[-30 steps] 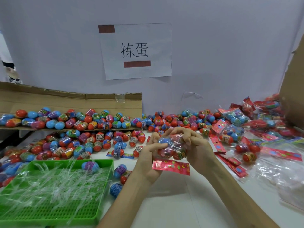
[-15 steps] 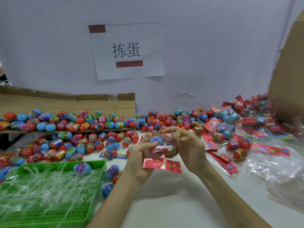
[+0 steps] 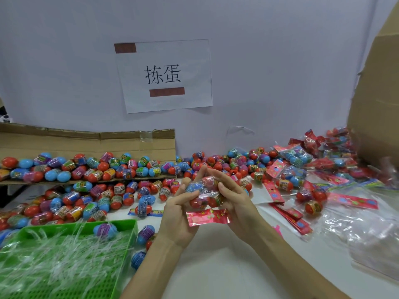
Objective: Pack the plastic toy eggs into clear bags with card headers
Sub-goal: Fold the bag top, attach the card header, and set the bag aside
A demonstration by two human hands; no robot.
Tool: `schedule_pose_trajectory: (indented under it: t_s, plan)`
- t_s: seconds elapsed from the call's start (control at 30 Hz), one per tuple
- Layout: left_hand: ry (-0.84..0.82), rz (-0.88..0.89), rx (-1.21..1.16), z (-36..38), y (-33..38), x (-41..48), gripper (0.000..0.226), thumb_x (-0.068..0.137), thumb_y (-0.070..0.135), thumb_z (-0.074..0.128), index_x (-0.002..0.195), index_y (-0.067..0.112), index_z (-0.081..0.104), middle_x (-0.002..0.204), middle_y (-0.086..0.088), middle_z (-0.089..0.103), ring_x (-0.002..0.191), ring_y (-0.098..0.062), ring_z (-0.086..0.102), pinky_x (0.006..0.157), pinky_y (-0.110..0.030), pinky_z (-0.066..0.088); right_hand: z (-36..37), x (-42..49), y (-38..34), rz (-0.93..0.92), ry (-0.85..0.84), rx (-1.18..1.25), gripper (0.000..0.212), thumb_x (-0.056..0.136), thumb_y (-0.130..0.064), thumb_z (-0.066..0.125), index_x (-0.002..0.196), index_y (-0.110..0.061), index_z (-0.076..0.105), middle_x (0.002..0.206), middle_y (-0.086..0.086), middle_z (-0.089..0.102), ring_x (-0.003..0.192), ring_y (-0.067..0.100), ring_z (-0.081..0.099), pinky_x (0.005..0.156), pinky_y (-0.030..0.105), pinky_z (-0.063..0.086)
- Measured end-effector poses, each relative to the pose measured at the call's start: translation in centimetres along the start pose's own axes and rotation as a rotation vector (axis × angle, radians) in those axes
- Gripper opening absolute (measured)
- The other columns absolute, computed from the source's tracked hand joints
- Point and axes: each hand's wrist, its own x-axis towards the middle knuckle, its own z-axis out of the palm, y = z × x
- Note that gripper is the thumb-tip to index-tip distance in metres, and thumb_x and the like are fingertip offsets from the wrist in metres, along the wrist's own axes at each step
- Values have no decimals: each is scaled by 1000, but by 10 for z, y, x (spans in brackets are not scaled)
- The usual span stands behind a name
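Note:
Between my two hands I hold a clear bag of eggs (image 3: 204, 194) above the white table, its red card header (image 3: 207, 216) hanging toward me. My left hand (image 3: 179, 216) supports the bag from the left and below. From the right, my right hand (image 3: 234, 198) presses against the bag, its fingers stretched over the top. Inside the bag I see blue, pink and red eggs. Loose toy eggs (image 3: 103, 195) in red, blue and purple cover the table to the left and behind.
A green tray (image 3: 121, 244) with clear plastic strips sits at the front left. A cardboard flap (image 3: 90, 141) holds more eggs at the back left. Packed bags (image 3: 298, 156), red headers (image 3: 291, 214) and clear bags (image 3: 367, 231) lie right. A cardboard box (image 3: 380, 100) stands far right.
My fingers have loosened and straightened over the top of the bag. The view has shifted slightly.

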Motion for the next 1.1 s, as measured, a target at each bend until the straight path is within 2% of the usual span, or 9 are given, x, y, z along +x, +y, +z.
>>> schedule_pose_trajectory:
  t_s: [0.07, 0.17, 0.27, 0.5, 0.67, 0.83, 0.93, 1.03, 1.1]
  plan:
    - [41, 7, 2, 1, 0, 0, 29, 72, -9, 68, 83, 17, 77, 131, -17, 69, 105, -37, 74, 74, -46, 62, -1, 0, 1, 28, -5, 51, 37, 101, -12, 49, 133, -18, 67, 144, 10, 60, 130, 32, 59, 100, 47, 56]
    - [89, 22, -21, 1, 2, -1, 34, 72, -7, 64, 98, 16, 66, 127, -19, 71, 101, -38, 75, 73, -47, 63, -3, 0, 1, 51, 0, 90, 41, 102, -8, 44, 129, -24, 70, 144, 2, 60, 130, 29, 60, 99, 46, 56]
    - [99, 9, -21, 2, 6, -2, 38, 63, -4, 67, 96, 15, 70, 115, -20, 75, 92, -35, 77, 73, -47, 64, -4, 1, 0, 38, -28, 105, 45, 101, -5, 44, 131, -27, 69, 147, -4, 58, 133, 25, 57, 98, 44, 57]
    - [88, 13, -27, 1, 8, -4, 41, 75, -3, 55, 112, 12, 63, 100, -16, 78, 86, -32, 78, 64, -41, 62, -15, 2, -3, 2, -109, 142, 53, 100, 7, 40, 136, -22, 65, 150, 1, 55, 138, 26, 52, 106, 41, 51]
    - [101, 20, -85, 4, 8, -4, 39, 80, -2, 51, 113, 13, 64, 113, -18, 76, 92, -36, 77, 67, -44, 63, -17, 4, -4, 16, -109, 96, 59, 98, 12, 35, 132, -22, 69, 148, -1, 57, 136, 22, 54, 98, 34, 54]
    - [179, 7, -108, 5, 7, -1, 52, 78, -2, 49, 126, 14, 62, 122, -22, 73, 97, -42, 75, 67, -50, 63, -15, 6, -3, 13, -11, 29, 74, 87, 22, 25, 123, -21, 75, 137, 6, 66, 126, 21, 63, 94, 34, 57]
    - [175, 9, -145, 3, 6, 1, 49, 81, -4, 42, 122, 15, 62, 132, -21, 68, 107, -42, 72, 75, -52, 63, -15, 7, -4, 13, 6, 4, 62, 89, 10, 33, 127, -20, 72, 135, 10, 66, 120, 24, 64, 99, 39, 52]
    - [166, -6, -139, 1, 7, 3, 58, 81, -3, 42, 134, 16, 54, 139, -19, 64, 119, -42, 67, 95, -57, 54, -13, 8, -7, -6, 28, -74, 34, 105, -15, 47, 129, -21, 70, 132, 9, 68, 121, 23, 65, 89, 32, 57]
    - [174, -22, -129, 1, 5, 4, 65, 80, -3, 43, 142, 15, 48, 140, -20, 63, 126, -43, 62, 106, -58, 47, -12, 8, -10, -29, 83, -225, 30, 97, -26, 62, 125, -23, 71, 126, 7, 71, 118, 23, 67, 86, 33, 58]
